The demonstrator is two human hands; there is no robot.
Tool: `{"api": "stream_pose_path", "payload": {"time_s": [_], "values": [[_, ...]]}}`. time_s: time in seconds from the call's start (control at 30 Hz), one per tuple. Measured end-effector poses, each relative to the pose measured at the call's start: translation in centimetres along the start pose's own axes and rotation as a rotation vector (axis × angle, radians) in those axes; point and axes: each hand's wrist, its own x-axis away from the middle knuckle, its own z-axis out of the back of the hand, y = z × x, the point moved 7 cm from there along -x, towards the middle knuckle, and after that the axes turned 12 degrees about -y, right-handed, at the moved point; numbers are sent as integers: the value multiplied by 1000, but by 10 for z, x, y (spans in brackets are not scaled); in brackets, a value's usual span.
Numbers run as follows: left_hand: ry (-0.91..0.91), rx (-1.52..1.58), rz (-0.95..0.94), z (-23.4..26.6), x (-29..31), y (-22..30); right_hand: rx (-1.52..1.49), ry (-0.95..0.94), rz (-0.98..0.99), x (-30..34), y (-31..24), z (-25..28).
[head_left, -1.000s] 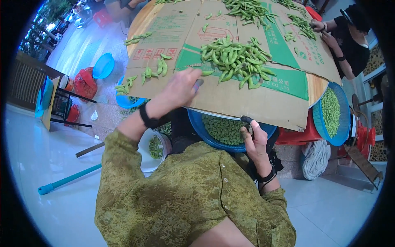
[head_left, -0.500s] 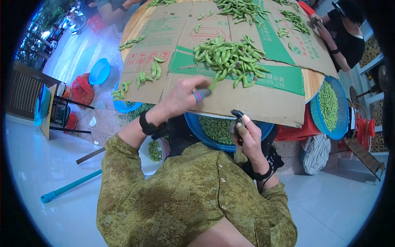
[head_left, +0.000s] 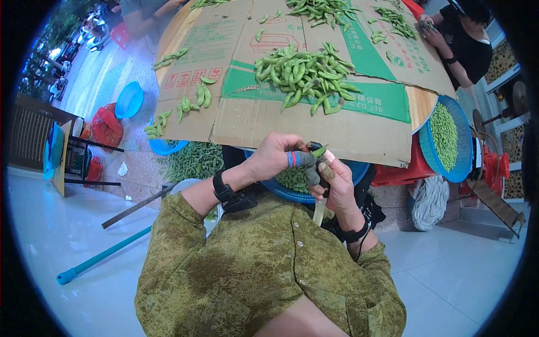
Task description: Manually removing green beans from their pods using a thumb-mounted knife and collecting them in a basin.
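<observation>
My left hand (head_left: 275,158) and my right hand (head_left: 337,181) meet over a blue basket (head_left: 281,191) of shelled green beans at the table's near edge. Between their fingertips is a green bean pod (head_left: 319,151), its tip pointing up and right. Both hands are closed around it, with dark coverings on some fingers. A pale strip (head_left: 319,212) hangs below my right hand; what it is I cannot make out. Farther out, a heap of bean pods (head_left: 303,73) lies on the flattened cardboard (head_left: 264,126) covering the table.
Smaller pod piles lie across the cardboard. Another blue basket (head_left: 443,140) of shelled beans stands at the right. Empty shells (head_left: 196,160) cover the floor left of my knees, near a white bucket (head_left: 188,184). A co-worker (head_left: 463,45) sits at the far right; another person's arms (head_left: 149,19) show at far left.
My left hand has come back from the pod heap, down and right to my right hand, bringing a pod. The right hand stays about where it was. The view has shifted slightly.
</observation>
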Motion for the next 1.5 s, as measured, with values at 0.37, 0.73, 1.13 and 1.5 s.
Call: {"api": "stream_pose_path", "payload": {"time_s": [0.37, 0.73, 1.13, 1.5], "values": [[-39, 211, -21, -2, -5, -5, 56, -12, 28, -2, -8, 4], [-135, 193, 117, -5, -15, -10, -226, -54, -72, 2, 3, 19], [-77, -1464, -622, -34, 14, 70, -472, -109, -196, -1, 17, 20], [225, -1215, -642, -21, -1, 58, -492, -82, -129, -15, 8, 7]]}}
